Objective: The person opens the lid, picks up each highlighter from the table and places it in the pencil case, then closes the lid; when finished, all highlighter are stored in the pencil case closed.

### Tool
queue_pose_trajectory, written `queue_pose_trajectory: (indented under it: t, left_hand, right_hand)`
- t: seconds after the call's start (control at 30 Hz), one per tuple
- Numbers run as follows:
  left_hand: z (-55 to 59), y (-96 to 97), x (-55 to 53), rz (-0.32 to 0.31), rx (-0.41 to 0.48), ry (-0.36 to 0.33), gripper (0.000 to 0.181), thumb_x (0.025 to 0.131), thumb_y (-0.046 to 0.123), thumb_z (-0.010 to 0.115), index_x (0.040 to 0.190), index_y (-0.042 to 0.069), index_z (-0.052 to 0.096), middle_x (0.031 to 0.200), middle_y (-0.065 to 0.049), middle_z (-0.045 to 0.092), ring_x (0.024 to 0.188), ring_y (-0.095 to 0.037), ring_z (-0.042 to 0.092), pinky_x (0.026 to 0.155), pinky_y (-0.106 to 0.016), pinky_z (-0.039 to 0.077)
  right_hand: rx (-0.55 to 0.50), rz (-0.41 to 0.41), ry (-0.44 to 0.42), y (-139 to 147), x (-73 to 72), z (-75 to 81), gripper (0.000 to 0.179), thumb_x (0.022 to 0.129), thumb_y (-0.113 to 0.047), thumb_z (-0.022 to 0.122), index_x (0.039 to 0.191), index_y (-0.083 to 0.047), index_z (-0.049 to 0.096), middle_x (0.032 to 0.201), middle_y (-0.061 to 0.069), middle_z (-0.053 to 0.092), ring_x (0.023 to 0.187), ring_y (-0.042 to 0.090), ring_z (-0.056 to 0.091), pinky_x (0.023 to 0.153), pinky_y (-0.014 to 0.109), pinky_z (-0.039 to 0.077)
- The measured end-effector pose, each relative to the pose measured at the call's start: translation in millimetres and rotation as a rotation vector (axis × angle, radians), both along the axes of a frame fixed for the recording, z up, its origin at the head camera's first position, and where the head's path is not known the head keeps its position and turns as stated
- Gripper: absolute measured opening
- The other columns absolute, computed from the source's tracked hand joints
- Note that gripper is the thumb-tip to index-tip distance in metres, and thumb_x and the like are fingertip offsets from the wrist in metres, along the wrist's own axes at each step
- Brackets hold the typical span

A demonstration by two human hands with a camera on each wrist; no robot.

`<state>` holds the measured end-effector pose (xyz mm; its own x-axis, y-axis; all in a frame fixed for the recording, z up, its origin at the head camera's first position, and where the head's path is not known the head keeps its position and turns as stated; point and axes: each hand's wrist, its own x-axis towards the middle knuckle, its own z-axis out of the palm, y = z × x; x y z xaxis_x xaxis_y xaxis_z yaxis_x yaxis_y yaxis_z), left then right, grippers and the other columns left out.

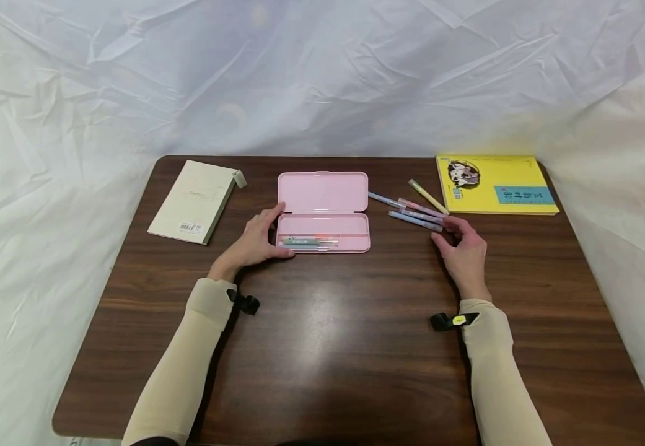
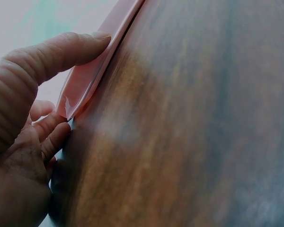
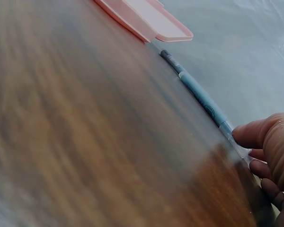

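Note:
An open pink pencil case (image 1: 322, 192) lies at the middle of the table with its lid folded back. Several pens (image 1: 302, 242) lie in its front compartment. My left hand (image 1: 252, 241) holds the case by its left end, the thumb at the front edge and the fingers round the side; the left wrist view shows the thumb on the pink wall (image 2: 92, 71). To the right of the case, my right hand (image 1: 465, 254) has its thumb and fingers at the right end of a light blue pen (image 1: 414, 221), pinching it. This blue pen (image 3: 201, 97) lies on the table.
Beyond the blue pen lie a purple pen (image 1: 419, 214), a pink pen (image 1: 419, 207), another blue pen (image 1: 385, 199) and a yellow pen (image 1: 428, 197). A yellow book (image 1: 500, 179) is at the back right. A cream box-like book (image 1: 194, 201) lies at the left.

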<state>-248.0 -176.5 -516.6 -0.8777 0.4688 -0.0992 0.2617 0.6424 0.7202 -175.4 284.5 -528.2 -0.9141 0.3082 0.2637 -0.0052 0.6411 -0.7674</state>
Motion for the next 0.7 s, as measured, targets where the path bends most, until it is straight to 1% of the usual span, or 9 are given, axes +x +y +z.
queue_pose_trajectory:
  t: [0.1, 0.17, 0.27, 0.4, 0.5, 0.57, 0.7]
  left_hand:
    - [1.0, 0.8, 0.5, -0.001, 0.002, 0.0, 0.119, 0.08, 0.04, 0.091, 0.171, 0.017, 0.018, 0.166, -0.016, 0.034, 0.147, -0.038, 0.031, 0.124, -0.058, 0.011]
    - [1.2, 0.9, 0.8, -0.002, 0.005, 0.004, 0.119, 0.08, 0.04, 0.091, 0.171, 0.016, 0.018, 0.165, -0.016, 0.035, 0.147, -0.037, 0.032, 0.124, -0.058, 0.011]
    - [0.9, 0.8, 0.9, -0.003, 0.005, 0.007, 0.119, 0.079, 0.04, 0.091, 0.17, 0.015, 0.018, 0.166, -0.016, 0.035, 0.147, -0.037, 0.032, 0.124, -0.058, 0.011]
    - [0.7, 0.4, 1.3, -0.002, -0.001, 0.005, 0.119, 0.079, 0.04, 0.091, 0.171, 0.016, 0.018, 0.167, -0.015, 0.034, 0.148, -0.037, 0.031, 0.124, -0.058, 0.011]
    - [0.4, 0.4, 0.9, -0.003, -0.005, 0.008, 0.119, 0.08, 0.04, 0.091, 0.171, 0.017, 0.018, 0.166, -0.015, 0.034, 0.148, -0.036, 0.031, 0.124, -0.059, 0.011]
    - [0.1, 0.3, 0.4, -0.004, -0.005, 0.014, 0.119, 0.08, 0.04, 0.091, 0.17, 0.016, 0.018, 0.166, -0.015, 0.034, 0.148, -0.036, 0.032, 0.124, -0.059, 0.011]
    - [0.2, 0.7, 0.1, -0.007, -0.001, 0.014, 0.119, 0.08, 0.04, 0.091, 0.17, 0.016, 0.018, 0.166, -0.015, 0.034, 0.147, -0.036, 0.032, 0.124, -0.059, 0.011]
  right_hand:
    - [0.015, 0.024, -0.028, 1.7, -1.4, 0.0, 0.037, 0.094, -0.008, 0.081, 0.128, -0.002, 0.07, 0.121, 0.02, 0.072, 0.113, 0.034, 0.064, 0.101, 0.039, 0.046]
    - [0.028, 0.041, -0.036, 2.8, -3.2, -1.0, 0.035, 0.094, -0.008, 0.081, 0.127, -0.002, 0.07, 0.121, 0.02, 0.072, 0.113, 0.036, 0.062, 0.102, 0.051, 0.043]
    - [0.052, 0.056, -0.032, 3.5, -5.4, -1.9, 0.032, 0.093, -0.007, 0.081, 0.123, -0.002, 0.071, 0.117, 0.022, 0.072, 0.11, 0.041, 0.059, 0.1, 0.055, 0.04]
    - [0.079, 0.063, -0.015, 3.0, -7.9, -2.3, 0.027, 0.093, -0.007, 0.08, 0.119, -0.002, 0.072, 0.111, 0.022, 0.073, 0.105, 0.041, 0.059, 0.094, 0.053, 0.039]
    - [0.087, 0.068, 0.003, 2.4, -8.6, -1.7, 0.025, 0.093, -0.005, 0.08, 0.116, -0.001, 0.073, 0.107, 0.021, 0.075, 0.102, 0.039, 0.061, 0.089, 0.049, 0.04]
    - [0.086, 0.077, 0.016, 2.1, -8.5, -1.5, 0.025, 0.092, -0.004, 0.081, 0.116, 0.0, 0.073, 0.105, 0.021, 0.075, 0.1, 0.037, 0.063, 0.088, 0.043, 0.04]
    - [0.063, 0.1, 0.028, 1.2, -7.1, -1.8, 0.024, 0.092, -0.003, 0.081, 0.115, 0.0, 0.074, 0.103, 0.019, 0.075, 0.095, 0.03, 0.065, 0.087, 0.028, 0.041]
